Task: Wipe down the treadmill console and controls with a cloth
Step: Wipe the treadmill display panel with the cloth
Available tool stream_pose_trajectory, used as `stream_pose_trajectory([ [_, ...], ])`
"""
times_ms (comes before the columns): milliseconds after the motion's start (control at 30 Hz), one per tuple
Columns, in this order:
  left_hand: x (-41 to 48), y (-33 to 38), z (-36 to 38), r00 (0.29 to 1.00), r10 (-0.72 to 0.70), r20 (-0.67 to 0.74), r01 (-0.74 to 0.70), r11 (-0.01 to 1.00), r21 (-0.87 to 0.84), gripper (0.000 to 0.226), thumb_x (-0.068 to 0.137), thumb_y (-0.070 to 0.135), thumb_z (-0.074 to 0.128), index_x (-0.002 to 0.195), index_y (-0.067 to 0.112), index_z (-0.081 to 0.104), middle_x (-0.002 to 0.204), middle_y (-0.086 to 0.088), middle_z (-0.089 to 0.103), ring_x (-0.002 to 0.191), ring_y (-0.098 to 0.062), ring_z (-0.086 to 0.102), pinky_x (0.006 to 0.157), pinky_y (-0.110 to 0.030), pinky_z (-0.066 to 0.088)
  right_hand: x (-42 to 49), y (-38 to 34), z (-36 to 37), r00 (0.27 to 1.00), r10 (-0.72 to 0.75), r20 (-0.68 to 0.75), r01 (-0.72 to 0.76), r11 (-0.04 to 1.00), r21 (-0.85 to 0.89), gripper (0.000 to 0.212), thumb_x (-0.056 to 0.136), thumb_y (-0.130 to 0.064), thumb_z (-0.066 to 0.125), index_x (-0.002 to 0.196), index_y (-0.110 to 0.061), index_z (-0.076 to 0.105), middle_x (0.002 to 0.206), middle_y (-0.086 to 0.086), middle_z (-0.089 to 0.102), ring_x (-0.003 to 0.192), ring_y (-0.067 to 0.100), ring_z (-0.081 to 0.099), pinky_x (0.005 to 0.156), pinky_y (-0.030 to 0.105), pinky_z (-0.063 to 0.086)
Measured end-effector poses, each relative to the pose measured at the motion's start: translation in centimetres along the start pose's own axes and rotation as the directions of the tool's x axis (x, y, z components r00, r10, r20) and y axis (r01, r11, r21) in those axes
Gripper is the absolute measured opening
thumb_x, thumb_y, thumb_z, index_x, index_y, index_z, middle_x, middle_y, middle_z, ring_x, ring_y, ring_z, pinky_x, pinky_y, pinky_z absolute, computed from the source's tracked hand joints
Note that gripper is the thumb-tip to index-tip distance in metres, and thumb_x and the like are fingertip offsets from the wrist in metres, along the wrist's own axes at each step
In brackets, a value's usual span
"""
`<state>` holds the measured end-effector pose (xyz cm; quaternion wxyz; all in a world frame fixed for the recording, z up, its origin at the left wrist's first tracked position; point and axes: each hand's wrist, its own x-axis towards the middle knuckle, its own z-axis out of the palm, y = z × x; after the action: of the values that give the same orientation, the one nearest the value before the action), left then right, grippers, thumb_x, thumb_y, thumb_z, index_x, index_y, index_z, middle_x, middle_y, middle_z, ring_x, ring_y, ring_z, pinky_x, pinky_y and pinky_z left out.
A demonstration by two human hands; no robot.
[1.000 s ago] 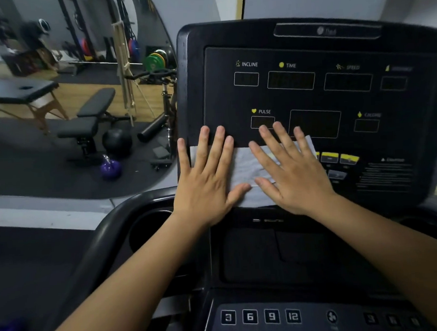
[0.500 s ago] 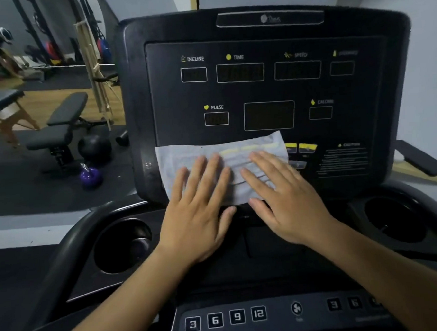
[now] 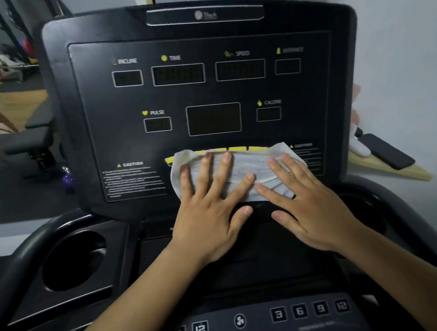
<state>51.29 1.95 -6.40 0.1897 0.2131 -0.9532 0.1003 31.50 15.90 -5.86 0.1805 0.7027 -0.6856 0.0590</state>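
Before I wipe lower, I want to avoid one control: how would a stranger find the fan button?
Start at the black treadmill console, then drop to the control strip along the picture's bottom edge. The fan button sits mid-strip between number keys, the only one bearing a round blade icon rather than a digit.

Above the cloth (image 3: 251, 163) the flat console (image 3: 208, 95) lies open up to its raised rim. The left hand (image 3: 207, 216) and right hand (image 3: 313, 211) crowd the lower middle, thumbs nearly meeting. A deep cup holder (image 3: 73, 261) gapes at lower left, hemmed by the curved handrail (image 3: 22, 251).
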Motion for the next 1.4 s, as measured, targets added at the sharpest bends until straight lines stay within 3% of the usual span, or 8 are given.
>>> stream_pose_trajectory([
  [133, 2.2, 2.7, 0.3, 0.994, 0.105, 0.041, -0.106, 0.994, 0.014, 0.058, 0.1, 0.063, 0.017, 0.154, 0.042, 0.023, 0.166, -0.012, -0.003, 0.15, -0.042, -0.01, 0.115, -0.069, -0.001, -2.7, 3.9, -0.4, 0.999, -0.016, 0.034, 0.015, 1.0, 0.021, 0.052, 0.099, -0.046, 0.034, 0.148, -0.03, 0.038, 0.163, 0.012, 0.013, 0.151, 0.033, 0.004, 0.119, 0.052, 0.016],
  [300, 3.2, 4.2, 0.1, 0.981, 0.181, 0.068, -0.182, 0.983, 0.005, 0.057, 0.101, 0.061, 0.014, 0.152, 0.04, 0.029, 0.166, -0.007, -0.001, 0.152, -0.034, -0.011, 0.119, -0.064, 0.0, -4.9, 7.8, -1.1, 0.998, -0.031, 0.056, 0.031, 0.999, 0.01, 0.049, 0.101, -0.046, 0.03, 0.144, -0.028, 0.043, 0.16, 0.016, 0.02, 0.149, 0.037, 0.011, 0.116, 0.059, 0.02],
  [733, -5.8, -7.4, -2.9, 0.995, 0.003, 0.102, 0.006, 0.996, -0.089, 0.05, 0.102, 0.057, 0.022, 0.145, 0.042, 0.045, 0.167, 0.0, 0.004, 0.153, -0.028, -0.01, 0.123, -0.046, -0.004, 4.3, -2.9, -0.5, 0.976, -0.209, 0.06, 0.209, 0.978, 0.019, 0.056, 0.101, -0.056, 0.018, 0.147, -0.033, 0.039, 0.164, 0.012, 0.006, 0.151, 0.03, -0.003, 0.121, 0.048, 0.003],
  [900, -9.1, -10.8, -2.9, 0.99, -0.128, 0.066, 0.134, 0.987, -0.09, 0.048, 0.103, 0.055, 0.024, 0.146, 0.043, 0.041, 0.167, 0.0, 0.003, 0.152, -0.026, -0.012, 0.123, -0.047, -0.003, 8.3, -7.3, -0.5, 0.955, -0.288, 0.071, 0.288, 0.958, 0.01, 0.056, 0.1, -0.059, 0.014, 0.147, -0.036, 0.037, 0.163, 0.013, 0.007, 0.151, 0.031, -0.003, 0.12, 0.049, 0.004],
  [1100, -11.9, -13.7, -2.3, 0.967, -0.256, -0.006, 0.249, 0.946, -0.207, 0.046, 0.102, 0.053, 0.027, 0.143, 0.041, 0.046, 0.167, -0.005, -0.002, 0.152, -0.028, -0.014, 0.122, -0.051, 0.004, 12.9, -11.2, -0.7, 0.923, -0.374, 0.089, 0.378, 0.926, -0.022, 0.057, 0.099, -0.061, 0.01, 0.147, -0.041, 0.035, 0.164, 0.009, 0.002, 0.15, 0.028, -0.011, 0.12, 0.047, -0.001],
  [1267, -8.6, -15.8, -3.7, 0.963, -0.246, -0.112, 0.206, 0.936, -0.284, 0.043, 0.102, 0.047, 0.036, 0.14, 0.035, 0.053, 0.166, -0.008, -0.004, 0.151, -0.031, -0.015, 0.124, -0.05, 0.006, 16.2, -11.5, -1.5, 0.926, -0.372, 0.061, 0.376, 0.922, -0.089, 0.058, 0.1, -0.06, 0.014, 0.151, -0.036, 0.029, 0.164, 0.005, 0.008, 0.151, 0.025, -0.006, 0.121, 0.043, -0.001],
  [1400, -3.7, -18.1, -5.8, 0.961, -0.179, -0.212, 0.133, 0.968, -0.213, 0.042, 0.102, 0.045, 0.039, 0.138, 0.033, 0.057, 0.165, -0.016, 0.005, 0.151, -0.04, -0.007, 0.121, -0.056, 0.01, 18.7, -9.5, -3.8, 0.963, -0.27, 0.011, 0.269, 0.955, -0.123, 0.061, 0.097, -0.062, 0.01, 0.152, -0.037, 0.014, 0.163, 0.004, 0.002, 0.151, 0.025, -0.006, 0.121, 0.044, -0.003],
])
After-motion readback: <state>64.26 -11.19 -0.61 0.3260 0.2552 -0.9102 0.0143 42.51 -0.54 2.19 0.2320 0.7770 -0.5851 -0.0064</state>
